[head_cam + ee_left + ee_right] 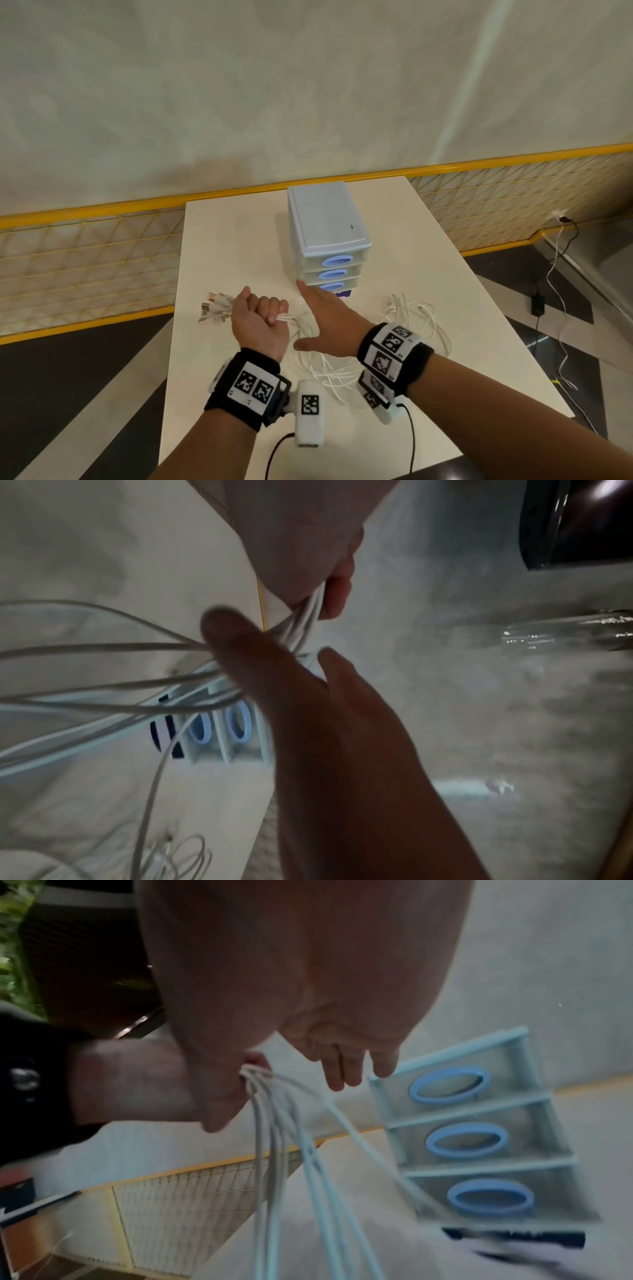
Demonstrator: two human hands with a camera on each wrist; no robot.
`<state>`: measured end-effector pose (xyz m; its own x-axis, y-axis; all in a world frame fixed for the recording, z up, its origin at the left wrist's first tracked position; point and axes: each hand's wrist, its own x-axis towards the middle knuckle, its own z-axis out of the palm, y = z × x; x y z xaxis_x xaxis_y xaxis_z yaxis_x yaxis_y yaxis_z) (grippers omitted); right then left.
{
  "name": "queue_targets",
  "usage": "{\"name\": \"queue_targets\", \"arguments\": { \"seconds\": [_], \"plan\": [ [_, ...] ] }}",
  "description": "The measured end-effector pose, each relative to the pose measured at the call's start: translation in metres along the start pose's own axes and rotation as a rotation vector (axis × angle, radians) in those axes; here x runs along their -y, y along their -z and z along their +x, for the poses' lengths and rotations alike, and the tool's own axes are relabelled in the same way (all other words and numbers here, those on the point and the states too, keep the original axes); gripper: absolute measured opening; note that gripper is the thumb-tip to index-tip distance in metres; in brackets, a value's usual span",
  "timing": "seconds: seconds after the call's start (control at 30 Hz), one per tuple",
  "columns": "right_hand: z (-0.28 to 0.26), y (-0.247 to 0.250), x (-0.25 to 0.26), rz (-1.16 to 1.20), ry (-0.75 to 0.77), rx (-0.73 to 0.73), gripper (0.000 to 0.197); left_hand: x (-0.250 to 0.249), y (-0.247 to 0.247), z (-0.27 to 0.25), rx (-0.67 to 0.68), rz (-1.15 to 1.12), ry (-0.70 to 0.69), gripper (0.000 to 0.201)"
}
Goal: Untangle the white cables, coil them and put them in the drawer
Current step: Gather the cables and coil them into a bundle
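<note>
My left hand [260,318] is a fist that grips a bunch of white cables [325,373] just behind their USB plugs [214,308], which stick out to the left. The cables trail right and down in loose loops over the white table [222,246]. My right hand [329,318] is flat with straight fingers and spread thumb, hovering over the cables, fingertips near the bottom of the pale three-drawer unit [325,219]. In the left wrist view the cables [301,620] leave the fist beside the right hand [308,710]. All drawers [466,1139] look closed.
More white cable [421,318] lies in loose loops on the table right of my right hand. A dark purple object [344,293] sits under the drawer unit's front. A yellow mesh fence [85,260] runs behind the table. A power adapter [537,305] lies on the floor.
</note>
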<state>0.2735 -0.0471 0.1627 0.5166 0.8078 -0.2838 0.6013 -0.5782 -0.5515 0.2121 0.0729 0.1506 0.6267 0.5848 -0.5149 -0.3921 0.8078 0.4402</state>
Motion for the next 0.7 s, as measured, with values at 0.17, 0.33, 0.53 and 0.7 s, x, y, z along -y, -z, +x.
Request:
{"name": "queue_targets", "arguments": {
  "seconds": [0.17, 0.33, 0.53, 0.7],
  "plan": [
    [0.01, -0.022, -0.007, 0.14, -0.086, -0.005, 0.024, 0.005, 0.001, -0.005, 0.09, 0.036, 0.102, 0.052],
    [0.0, -0.017, -0.02, 0.067, -0.093, -0.007, 0.026, 0.0, 0.011, -0.002, 0.045, 0.051, 0.163, 0.053],
    [-0.007, -0.014, -0.044, -0.012, -0.189, 0.076, 0.031, -0.008, 0.005, 0.003, 0.027, 0.205, 0.093, 0.055],
    [-0.005, 0.022, -0.023, 0.248, -0.01, -0.138, 0.067, -0.001, -0.001, 0.003, 0.039, 0.557, -0.083, 0.042]
  ]
}}
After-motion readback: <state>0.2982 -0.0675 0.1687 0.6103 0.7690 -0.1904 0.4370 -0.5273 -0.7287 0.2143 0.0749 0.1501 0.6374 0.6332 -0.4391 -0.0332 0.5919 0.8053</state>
